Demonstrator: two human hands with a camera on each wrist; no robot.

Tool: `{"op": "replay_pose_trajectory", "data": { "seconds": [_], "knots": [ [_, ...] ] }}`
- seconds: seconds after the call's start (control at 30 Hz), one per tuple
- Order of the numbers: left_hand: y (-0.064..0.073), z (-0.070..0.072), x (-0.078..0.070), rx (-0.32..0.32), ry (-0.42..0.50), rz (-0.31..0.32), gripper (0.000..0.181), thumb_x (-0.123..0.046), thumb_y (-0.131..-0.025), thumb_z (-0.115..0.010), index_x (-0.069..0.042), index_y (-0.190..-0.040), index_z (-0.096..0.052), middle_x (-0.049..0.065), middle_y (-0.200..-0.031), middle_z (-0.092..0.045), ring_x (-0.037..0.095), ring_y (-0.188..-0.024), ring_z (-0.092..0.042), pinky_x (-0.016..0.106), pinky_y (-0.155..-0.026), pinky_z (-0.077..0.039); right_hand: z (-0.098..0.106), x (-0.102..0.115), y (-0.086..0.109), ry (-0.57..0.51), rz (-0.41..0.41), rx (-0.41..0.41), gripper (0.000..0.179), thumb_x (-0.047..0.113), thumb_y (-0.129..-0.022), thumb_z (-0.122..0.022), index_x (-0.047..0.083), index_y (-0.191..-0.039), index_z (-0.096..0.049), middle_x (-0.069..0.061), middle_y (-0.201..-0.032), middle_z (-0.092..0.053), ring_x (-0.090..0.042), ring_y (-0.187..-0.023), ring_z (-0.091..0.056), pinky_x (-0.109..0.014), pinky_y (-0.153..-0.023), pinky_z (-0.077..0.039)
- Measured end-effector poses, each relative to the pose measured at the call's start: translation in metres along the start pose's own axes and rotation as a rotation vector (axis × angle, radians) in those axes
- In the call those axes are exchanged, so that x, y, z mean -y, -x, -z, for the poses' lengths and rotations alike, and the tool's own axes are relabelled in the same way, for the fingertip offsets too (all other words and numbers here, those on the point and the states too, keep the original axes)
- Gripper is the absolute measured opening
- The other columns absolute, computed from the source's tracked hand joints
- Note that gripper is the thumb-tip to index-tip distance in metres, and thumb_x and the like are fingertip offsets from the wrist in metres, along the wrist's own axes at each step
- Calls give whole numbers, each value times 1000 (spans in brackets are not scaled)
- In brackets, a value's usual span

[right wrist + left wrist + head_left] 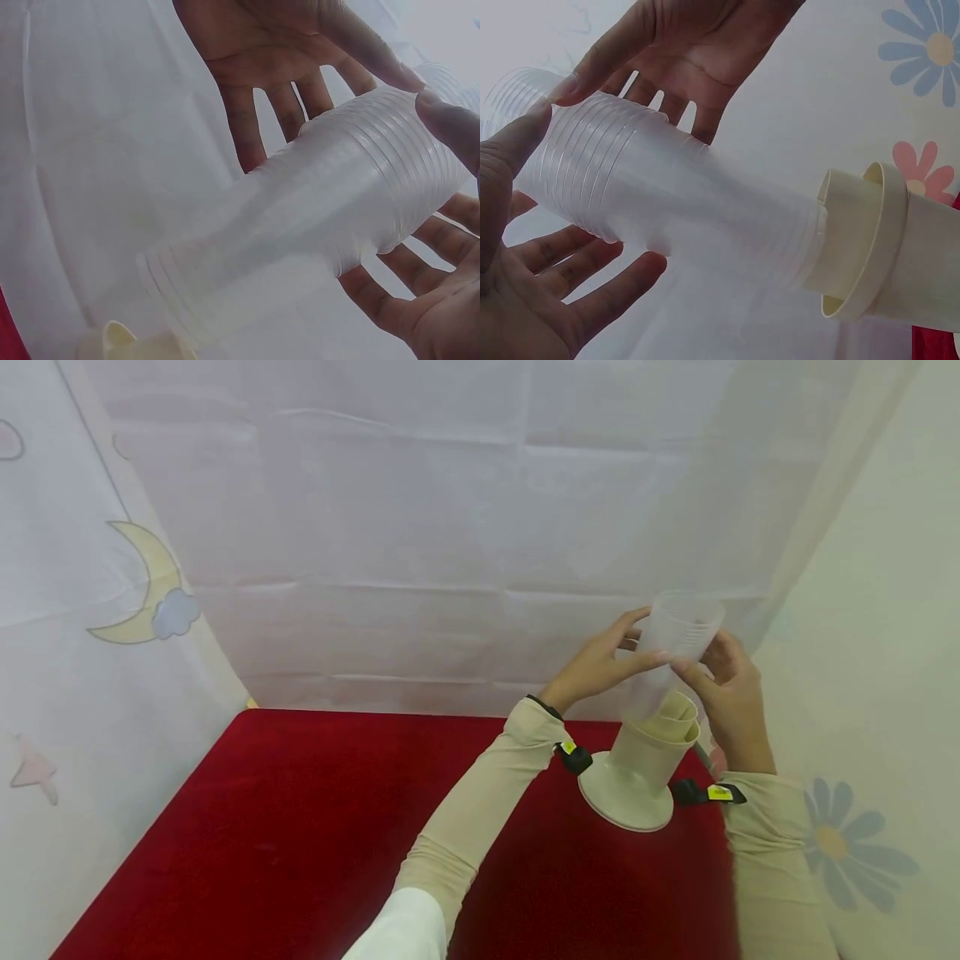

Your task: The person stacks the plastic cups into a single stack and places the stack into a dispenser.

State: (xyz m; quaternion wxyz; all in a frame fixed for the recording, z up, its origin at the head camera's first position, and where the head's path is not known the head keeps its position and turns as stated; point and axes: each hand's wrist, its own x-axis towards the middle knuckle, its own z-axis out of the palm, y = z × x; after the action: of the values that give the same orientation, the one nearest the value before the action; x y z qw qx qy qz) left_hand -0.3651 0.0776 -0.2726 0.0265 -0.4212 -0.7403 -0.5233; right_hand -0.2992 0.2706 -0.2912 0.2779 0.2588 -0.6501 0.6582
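Both hands grip a nested stack of clear plastic cups (pixel 678 631) from opposite sides, above a cream cup holder (pixel 648 760). My left hand (pixel 596 664) has its thumb on the near side of the stack and its fingers around the far side. My right hand (pixel 727 689) grips the right side the same way, and the two thumbs meet near the ribbed rims. In the left wrist view the stack (pixel 705 195) tilts, its lower end at the curled inner wall of the holder (pixel 855 240). Whether it is inside the mouth I cannot tell.
The holder stands on its round base near the right end of a red-covered table (pixel 300 827). Pale wall sheets surround the table, a plain one (pixel 390 527) behind and a flower-printed one (pixel 862 693) close on the right.
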Motion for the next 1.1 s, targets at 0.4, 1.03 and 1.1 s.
{"op": "replay_pose_trajectory", "data": {
  "seconds": [0.4, 1.03, 1.1],
  "knots": [
    [-25, -18, -1, 27, 0, 2, 68, -38, -99, -61, -35, -157, -25, -5, -140, -54, 6, -126, -51, 29, -95, -48, 25, -2, -7, 29, -25, -93, 60, -10, -88, -67, 7, -143, -52, -8, -135, -57, -19, -120, -54, -18, -88, -48],
    [-38, -45, 23, 29, 5, 33, 68, -37, -99, -60, -32, -158, -25, 0, -147, -50, 11, -130, -50, 33, -99, -48, 49, -26, 0, -5, -64, -88, 59, -14, -90, -63, 5, -144, -51, -7, -134, -58, -18, -121, -53, -18, -90, -49],
    [-38, -47, 26, 36, 14, 37, 68, -37, -100, -59, -31, -158, -24, 0, -149, -48, 12, -131, -51, 33, -99, -48, 52, -29, 1, -15, -74, -77, 59, -14, -90, -62, 5, -145, -50, -7, -135, -58, -18, -122, -53, -18, -91, -49]
  ]
}}
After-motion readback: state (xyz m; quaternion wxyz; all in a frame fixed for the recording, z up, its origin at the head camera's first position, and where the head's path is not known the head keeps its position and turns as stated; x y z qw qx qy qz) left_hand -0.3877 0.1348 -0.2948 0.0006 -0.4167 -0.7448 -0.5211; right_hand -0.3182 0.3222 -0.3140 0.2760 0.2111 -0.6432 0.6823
